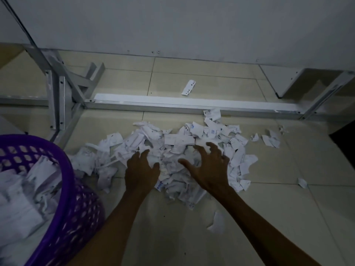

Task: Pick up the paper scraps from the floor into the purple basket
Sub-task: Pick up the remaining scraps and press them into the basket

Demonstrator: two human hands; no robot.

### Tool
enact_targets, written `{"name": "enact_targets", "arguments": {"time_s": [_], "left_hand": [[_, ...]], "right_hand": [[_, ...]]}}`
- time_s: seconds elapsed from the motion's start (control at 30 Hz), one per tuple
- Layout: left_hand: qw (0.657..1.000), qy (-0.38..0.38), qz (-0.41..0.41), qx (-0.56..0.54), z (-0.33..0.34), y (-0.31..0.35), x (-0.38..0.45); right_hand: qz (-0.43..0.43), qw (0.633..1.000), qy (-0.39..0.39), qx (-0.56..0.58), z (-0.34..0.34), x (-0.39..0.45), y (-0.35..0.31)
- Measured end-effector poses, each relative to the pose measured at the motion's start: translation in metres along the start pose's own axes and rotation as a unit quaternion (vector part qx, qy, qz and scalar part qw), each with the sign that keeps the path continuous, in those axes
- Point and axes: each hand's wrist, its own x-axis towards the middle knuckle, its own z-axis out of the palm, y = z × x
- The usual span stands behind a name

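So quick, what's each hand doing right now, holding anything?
Left hand: open, fingers spread down on the paper scraps, nothing gripped yet.
Right hand: open, fingers spread and bent like a claw over the pile, holding nothing.

a dim indoor room, likely an office or storeroom, going by the pale tiled floor (192, 227), the plain grey wall (192, 25), the grey metal desk frame (192, 105) standing on the tiles, and printed paper scraps (172, 143) heaped beside it.
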Motion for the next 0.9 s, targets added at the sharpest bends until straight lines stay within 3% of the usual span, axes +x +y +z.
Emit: {"name": "enact_targets", "arguments": {"time_s": [0.07,0.1,0.17,0.27,0.4,0.63,0.9], "left_hand": [[0.999,0.025,-0.007,0.022,-0.002,0.004,-0.002],[0.999,0.037,-0.013,0.02,-0.003,0.005,-0.002],[0.999,0.049,-0.009,0.006,-0.002,0.004,0.001],[0.999,-0.026,-0.012,-0.033,0.002,-0.004,0.01],[0.991,-0.068,0.01,-0.112,0.005,-0.005,0.004],[0.982,-0.077,0.079,-0.155,0.005,-0.012,-0.016],[0.965,-0.066,0.038,-0.25,0.003,-0.007,-0.02]], "right_hand": [[0.006,0.998,0.058,0.0,-0.004,0.011,0.007],[0.013,0.999,0.043,0.006,-0.005,0.017,0.012],[0.024,0.998,-0.047,0.02,-0.006,0.028,0.023],[0.054,0.982,-0.172,0.062,-0.003,0.028,0.028],[0.044,0.976,-0.199,0.077,0.002,0.007,0.013],[0.015,0.985,-0.126,0.113,0.02,-0.027,0.0],[-0.037,0.963,-0.044,0.262,0.04,-0.034,-0.015]]}}
